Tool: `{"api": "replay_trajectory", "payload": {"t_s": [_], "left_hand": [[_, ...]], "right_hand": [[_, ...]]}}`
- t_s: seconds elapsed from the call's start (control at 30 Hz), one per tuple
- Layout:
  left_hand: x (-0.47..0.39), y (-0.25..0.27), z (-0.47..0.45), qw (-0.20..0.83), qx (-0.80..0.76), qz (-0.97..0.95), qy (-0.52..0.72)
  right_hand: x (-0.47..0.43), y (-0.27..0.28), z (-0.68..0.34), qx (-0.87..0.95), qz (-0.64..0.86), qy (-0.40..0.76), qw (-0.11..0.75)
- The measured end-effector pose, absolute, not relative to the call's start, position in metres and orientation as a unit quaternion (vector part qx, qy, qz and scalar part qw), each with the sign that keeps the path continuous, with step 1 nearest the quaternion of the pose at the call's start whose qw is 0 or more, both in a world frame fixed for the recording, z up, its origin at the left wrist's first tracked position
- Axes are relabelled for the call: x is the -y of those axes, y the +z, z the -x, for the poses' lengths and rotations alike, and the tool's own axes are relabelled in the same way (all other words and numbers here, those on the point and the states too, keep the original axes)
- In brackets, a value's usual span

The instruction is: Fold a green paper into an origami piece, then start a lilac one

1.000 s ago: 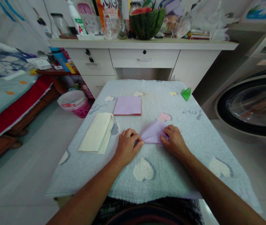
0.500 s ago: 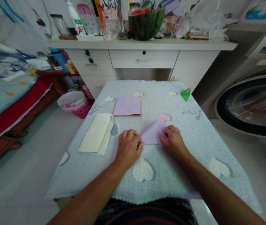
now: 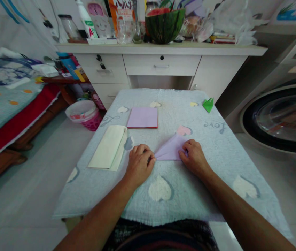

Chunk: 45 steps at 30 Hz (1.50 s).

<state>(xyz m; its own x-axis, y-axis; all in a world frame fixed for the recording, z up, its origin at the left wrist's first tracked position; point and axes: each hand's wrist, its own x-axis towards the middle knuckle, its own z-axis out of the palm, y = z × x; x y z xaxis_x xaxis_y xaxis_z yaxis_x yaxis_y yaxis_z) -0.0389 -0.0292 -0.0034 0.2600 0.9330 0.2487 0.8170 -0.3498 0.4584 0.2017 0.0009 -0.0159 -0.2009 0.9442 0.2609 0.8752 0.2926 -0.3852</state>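
A purple sheet of paper [image 3: 170, 149], folded into a triangle, lies on the cloth-covered table with its long edge towards me. My left hand [image 3: 140, 163] pinches its left corner between thumb and fingertips. On the right side of the triangle, my right hand [image 3: 194, 157] is closed on the paper with curled fingers, which hide the right corner. Beyond my left hand sits a square stack of paper [image 3: 142, 117], purple on top with a red edge below. A folded cream sheet [image 3: 108, 147] rests to the left. Near the far right corner stands a small green folded-paper piece [image 3: 208, 105].
A light blue cloth with hearts [image 3: 161, 209] covers the table. Behind it is a white cabinet [image 3: 162, 65] bearing a cut watermelon [image 3: 164, 26], jars and bags. A washing machine [image 3: 281, 115] stands at right. A pink bin [image 3: 85, 116] and a bed [image 3: 9, 108] are at left.
My left hand has shifted slightly left, out to the tip of the triangle's left corner, so more of the purple paper shows. My right hand has hardly moved.
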Motion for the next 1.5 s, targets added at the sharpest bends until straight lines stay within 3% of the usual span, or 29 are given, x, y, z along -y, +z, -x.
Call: {"api": "replay_trajectory", "payload": {"t_s": [0.93,1.33,1.5], "left_hand": [[0.029,-0.0055,0.037,0.104,-0.584,-0.772,0.226],[0.0322,0.0001,0.0436,0.197,-0.565,-0.746,0.291],[0.0339,0.0022,0.035,0.188,-0.592,-0.734,0.276]], "right_hand": [[-0.0011,-0.0156,-0.2021,0.774,0.586,0.072,0.228],[-0.0004,-0.0155,-0.2013,0.781,0.576,0.057,0.235],[-0.0007,-0.0162,-0.2019,0.78,0.576,0.058,0.236]]}}
